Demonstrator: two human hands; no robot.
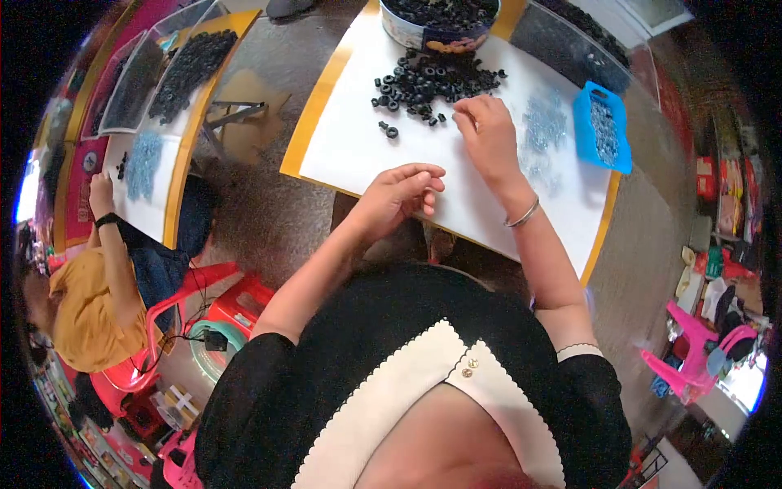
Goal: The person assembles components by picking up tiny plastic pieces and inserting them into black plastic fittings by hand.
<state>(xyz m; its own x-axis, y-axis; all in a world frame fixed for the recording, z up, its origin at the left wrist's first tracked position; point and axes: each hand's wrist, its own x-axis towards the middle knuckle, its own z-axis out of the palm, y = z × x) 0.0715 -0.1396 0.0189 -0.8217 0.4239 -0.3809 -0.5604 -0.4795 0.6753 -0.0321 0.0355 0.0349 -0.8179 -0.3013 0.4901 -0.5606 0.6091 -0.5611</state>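
Note:
My left hand [401,196] hovers over the near edge of the white-topped table [350,159]. Its fingers are curled in with the thumb against them, and what they hold, if anything, is hidden. Farther in, my right hand [490,137] pinches thumb and forefinger together beside a heap of small black ring-shaped parts [428,81]; whatever is between the fingertips is too small to make out. A couple of black parts [389,130] lie apart from the heap on its near left. Small clear bluish pieces [544,122] are scattered to the right of my right hand.
A round tub [403,34] full of black parts stands behind the heap. At the right edge sits a blue plastic basket [582,134] with clear pieces in it. A clear-walled bin [570,49] borders the far right. Leftward, a person in a yellow top [98,306] works at another table.

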